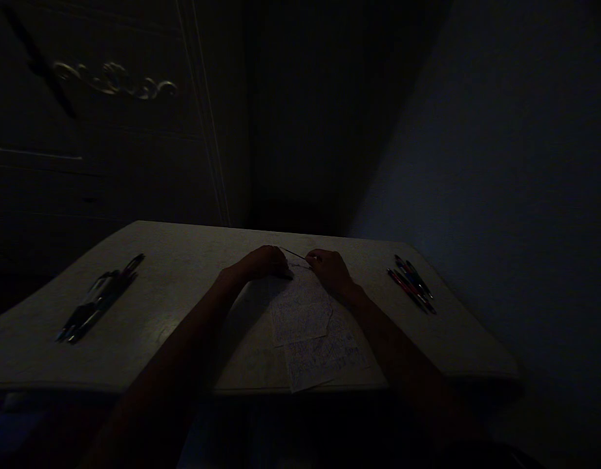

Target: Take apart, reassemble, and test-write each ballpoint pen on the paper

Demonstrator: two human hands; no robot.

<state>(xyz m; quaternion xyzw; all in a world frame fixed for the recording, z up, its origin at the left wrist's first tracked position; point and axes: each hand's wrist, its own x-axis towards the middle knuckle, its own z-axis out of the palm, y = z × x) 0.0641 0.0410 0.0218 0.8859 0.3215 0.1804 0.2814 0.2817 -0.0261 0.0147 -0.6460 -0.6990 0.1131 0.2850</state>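
Over the far part of a scribbled sheet of paper (303, 312), my two hands are close together. My right hand (329, 267) is closed, its fingertips pinching a thin dark stick (294, 253), perhaps a pen or a refill, that slants up to the left. Curled fingers on my left hand (265, 262) rest at the paper's left top edge; a dark shape under them is too dim to name. The stick's left end comes near this hand, and I cannot tell if they touch. A second written sheet (320, 365) lies partly beneath the first, nearer me.
A pale table (183, 244) carries everything. Several pens (99, 299) lie bunched at the left, and several more pens (411, 284), some red, at the right. Behind the left side stands dark furniture with a scrolled ornament (114, 79); a wall (500, 182) is at the right.
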